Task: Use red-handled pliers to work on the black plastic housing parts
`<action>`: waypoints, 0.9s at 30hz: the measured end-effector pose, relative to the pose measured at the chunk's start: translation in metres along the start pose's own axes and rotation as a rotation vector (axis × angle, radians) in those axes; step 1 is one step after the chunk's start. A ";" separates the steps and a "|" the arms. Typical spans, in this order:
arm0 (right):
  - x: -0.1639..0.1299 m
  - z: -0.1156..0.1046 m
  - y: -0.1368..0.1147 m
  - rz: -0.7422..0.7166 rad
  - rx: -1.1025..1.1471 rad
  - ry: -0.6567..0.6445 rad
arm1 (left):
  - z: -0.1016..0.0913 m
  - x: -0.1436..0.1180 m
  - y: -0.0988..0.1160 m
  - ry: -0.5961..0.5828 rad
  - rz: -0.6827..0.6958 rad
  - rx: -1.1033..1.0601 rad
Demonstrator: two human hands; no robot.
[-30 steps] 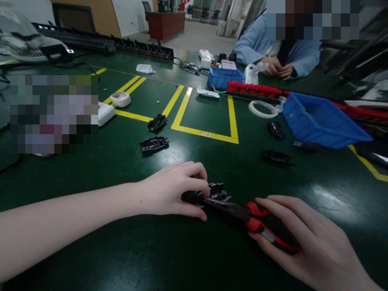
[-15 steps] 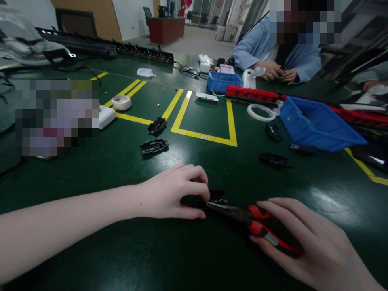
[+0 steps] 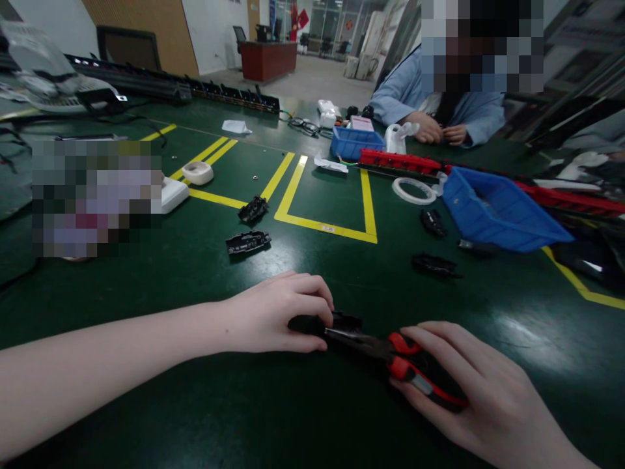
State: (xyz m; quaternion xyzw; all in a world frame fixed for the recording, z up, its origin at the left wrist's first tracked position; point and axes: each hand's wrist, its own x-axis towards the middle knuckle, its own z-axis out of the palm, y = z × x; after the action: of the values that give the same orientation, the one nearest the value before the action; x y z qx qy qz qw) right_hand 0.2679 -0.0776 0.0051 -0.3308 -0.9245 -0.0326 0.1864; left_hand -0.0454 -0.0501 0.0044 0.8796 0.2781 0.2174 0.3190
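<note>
My left hand [image 3: 293, 312] grips a black plastic part [image 3: 347, 322] low over the green table, its fingers covering much of it. In my right hand [image 3: 483, 384] are needle-nose pliers [image 3: 381, 348] with red handles. The pliers' tip meets the part beside my left fingertips; whether the jaws clamp anything I cannot tell. Beyond my left hand lie two similar black parts, one open-faced [image 3: 248, 243] and one tilted [image 3: 254, 209]. More black pieces [image 3: 434, 265] rest to the right, past the pliers.
A large blue bin [image 3: 502, 208] stands at the right, near a roll of white tape [image 3: 414, 191]. A smaller blue bin [image 3: 356, 142] and a red strip [image 3: 400, 161] lie farther back. Across the table sits a person in a blue sleeve [image 3: 398, 98]. Yellow tape [image 3: 327, 228] marks the table.
My right hand and the pliers have shifted slightly left. My left hand keeps its hold on the black part. The whole view has tilted a little.
</note>
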 end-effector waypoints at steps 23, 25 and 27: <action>-0.001 -0.004 0.005 0.013 -0.007 -0.028 | 0.002 0.002 0.000 -0.001 0.012 0.027; -0.001 -0.005 0.005 0.010 -0.001 -0.023 | 0.001 0.002 0.000 -0.002 0.018 0.039; 0.000 -0.005 0.005 0.010 -0.002 -0.023 | 0.001 0.001 0.001 -0.003 0.023 0.051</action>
State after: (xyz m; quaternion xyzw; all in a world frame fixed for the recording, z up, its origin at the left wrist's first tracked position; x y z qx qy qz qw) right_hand 0.2733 -0.0748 0.0096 -0.3361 -0.9248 -0.0288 0.1757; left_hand -0.0432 -0.0504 0.0046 0.8910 0.2728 0.2124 0.2942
